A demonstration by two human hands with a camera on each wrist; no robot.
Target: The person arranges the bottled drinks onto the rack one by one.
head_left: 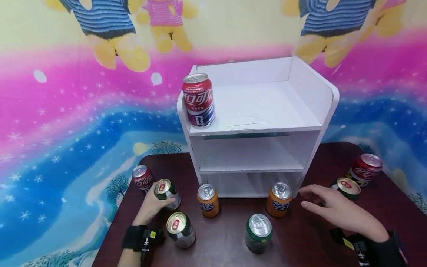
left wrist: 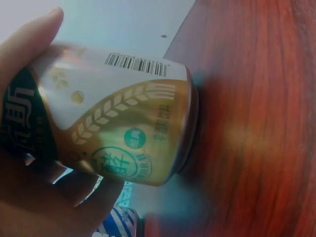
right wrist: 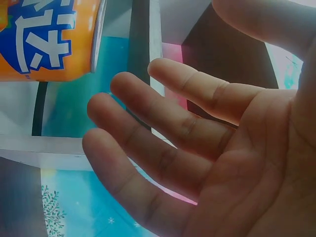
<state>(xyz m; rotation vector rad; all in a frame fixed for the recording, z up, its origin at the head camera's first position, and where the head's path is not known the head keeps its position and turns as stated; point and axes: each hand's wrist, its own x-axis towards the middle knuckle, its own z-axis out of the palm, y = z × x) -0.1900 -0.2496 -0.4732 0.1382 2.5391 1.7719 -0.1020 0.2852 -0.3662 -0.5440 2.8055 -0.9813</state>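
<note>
My left hand (head_left: 150,207) grips a green, white and gold drink can (left wrist: 118,118) at the table's left side, thumb on one side and fingers round the other. Whether its base touches the table I cannot tell. Just behind it is a red cola can (head_left: 144,180). My right hand (head_left: 337,209) hangs over the right side with relaxed, spread fingers and nothing in them. An orange soda can (head_left: 279,202) stands to its left. Partly hidden behind that hand is a green can with a gold top (head_left: 347,187), beside another red cola can (head_left: 365,168).
A white shelf unit (head_left: 253,129) stands at the back, a red cola can (head_left: 199,102) on its top left corner. Before it on the dark table (head_left: 223,248) are a second orange can (head_left: 208,204), a silver-topped green can (head_left: 258,235) and a gold-topped can (head_left: 181,231).
</note>
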